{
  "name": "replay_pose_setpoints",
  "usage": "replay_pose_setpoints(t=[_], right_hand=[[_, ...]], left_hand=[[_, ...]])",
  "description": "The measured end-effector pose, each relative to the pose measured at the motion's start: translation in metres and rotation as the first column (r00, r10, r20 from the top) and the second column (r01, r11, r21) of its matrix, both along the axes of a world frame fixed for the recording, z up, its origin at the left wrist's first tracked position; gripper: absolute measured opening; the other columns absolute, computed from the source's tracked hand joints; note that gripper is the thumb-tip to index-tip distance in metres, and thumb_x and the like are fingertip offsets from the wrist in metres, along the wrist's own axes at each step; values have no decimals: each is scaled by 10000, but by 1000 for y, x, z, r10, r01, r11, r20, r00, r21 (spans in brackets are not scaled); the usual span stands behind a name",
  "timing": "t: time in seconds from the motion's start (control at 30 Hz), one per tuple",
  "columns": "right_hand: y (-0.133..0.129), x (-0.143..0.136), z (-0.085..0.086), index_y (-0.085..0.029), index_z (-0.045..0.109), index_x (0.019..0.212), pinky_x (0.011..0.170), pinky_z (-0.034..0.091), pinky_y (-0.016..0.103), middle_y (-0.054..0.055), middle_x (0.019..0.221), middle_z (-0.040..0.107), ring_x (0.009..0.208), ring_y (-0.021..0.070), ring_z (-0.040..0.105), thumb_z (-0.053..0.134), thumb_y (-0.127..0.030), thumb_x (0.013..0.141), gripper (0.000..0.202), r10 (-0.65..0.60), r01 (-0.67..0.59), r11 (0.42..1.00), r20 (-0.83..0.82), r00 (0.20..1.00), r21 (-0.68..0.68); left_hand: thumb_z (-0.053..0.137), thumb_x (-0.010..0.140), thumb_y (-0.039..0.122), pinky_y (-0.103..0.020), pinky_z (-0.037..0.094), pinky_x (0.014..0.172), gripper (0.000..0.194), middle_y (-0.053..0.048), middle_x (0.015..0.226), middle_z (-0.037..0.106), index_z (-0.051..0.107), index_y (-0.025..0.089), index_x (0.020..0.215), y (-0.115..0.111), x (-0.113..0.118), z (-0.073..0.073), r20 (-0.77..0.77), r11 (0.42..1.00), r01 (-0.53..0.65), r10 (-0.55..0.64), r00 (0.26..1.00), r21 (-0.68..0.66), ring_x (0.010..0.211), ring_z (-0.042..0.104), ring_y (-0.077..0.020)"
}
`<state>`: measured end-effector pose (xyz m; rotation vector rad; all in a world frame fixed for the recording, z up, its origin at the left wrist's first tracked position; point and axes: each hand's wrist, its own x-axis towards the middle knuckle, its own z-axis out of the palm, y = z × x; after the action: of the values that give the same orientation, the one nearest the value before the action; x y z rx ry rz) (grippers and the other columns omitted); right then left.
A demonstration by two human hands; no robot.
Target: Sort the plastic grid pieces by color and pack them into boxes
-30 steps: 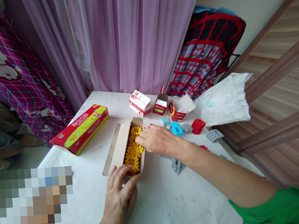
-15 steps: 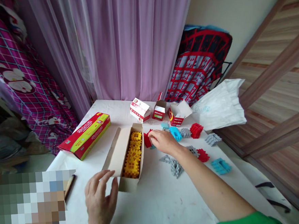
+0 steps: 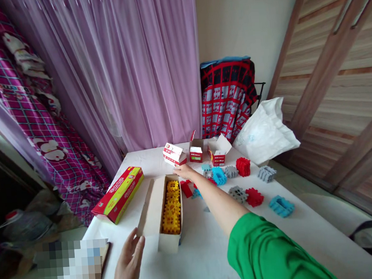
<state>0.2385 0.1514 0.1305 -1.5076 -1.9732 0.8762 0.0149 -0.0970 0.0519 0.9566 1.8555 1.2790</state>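
A long open carton (image 3: 163, 243) stands on the table with yellow lattice blocks (image 3: 171, 212) packed inside. Its lid is folded out to the left. Beside the near end of that lid is my left hand (image 3: 129, 260), fingers apart and holding nothing. My right hand (image 3: 184, 172) is stretched out just past the carton's far end, close to a small white-and-red box (image 3: 174, 154). The fingers point left, but what they touch or hold is not clear. Under and beside my right forearm lie a red block (image 3: 186, 188) and blue pieces, partly covered.
A closed red-and-yellow box (image 3: 120, 195) lies left. Two open red boxes (image 3: 196, 153) stand at the back. Several grey, red and blue lattice blocks (image 3: 281, 206) are spread to the right, with a white bag (image 3: 264, 129) behind. A blurred-out object (image 3: 77, 270) is front left.
My right hand has moved from beside the carton's right edge to beyond its far end. My left hand has dropped slightly lower. The camera view has turned right.
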Motion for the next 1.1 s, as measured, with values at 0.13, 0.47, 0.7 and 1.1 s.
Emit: replay_pose_setpoints(t=[0.13, 0.47, 0.7, 1.1], right_hand=[[-8, 3, -4, -170, 762, 852, 674, 438, 194, -13, 773, 706, 772, 136, 608, 695, -253, 778, 130, 9, -8, 999, 19, 1000, -33], [-51, 11, -18, -210, 758, 763, 568, 401, 235, -5, 662, 685, 642, 170, 625, 676, -147, 618, 178, 36, -5, 989, 208, 978, -149], [-70, 23, -31, -205, 753, 835, 620, 422, 225, 14, 832, 749, 803, 187, 666, 696, -224, 664, 181, 10, 9, 990, 139, 990, -138], [-98, 26, -60, -171, 728, 1047, 774, 516, 292, 74, 965, 760, 887, 221, 697, 679, -254, 735, 327, -7, 6, 995, -10, 1000, -101]], left_hand=[[696, 635, 573, -371, 554, 898, 666, -50, 1021, 734, 606, 212, 1188, 18, -3, 10, 88, 990, -91, 82, 993, 104, 1053, 680, -274], [750, 584, 504, -301, 523, 624, 527, -73, 867, 725, 676, 172, 986, 60, -73, 46, 60, 996, -94, 95, 994, -5, 781, 695, -225], [780, 660, 542, -336, 575, 730, 576, -163, 1189, 696, 657, 177, 1087, -24, -55, 21, 276, 980, 0, 56, 959, -199, 947, 711, -250], [661, 662, 696, -350, 557, 741, 683, -137, 1189, 696, 706, 201, 1129, -22, -45, 32, -8, 996, -57, 58, 998, 62, 1055, 659, -292]])
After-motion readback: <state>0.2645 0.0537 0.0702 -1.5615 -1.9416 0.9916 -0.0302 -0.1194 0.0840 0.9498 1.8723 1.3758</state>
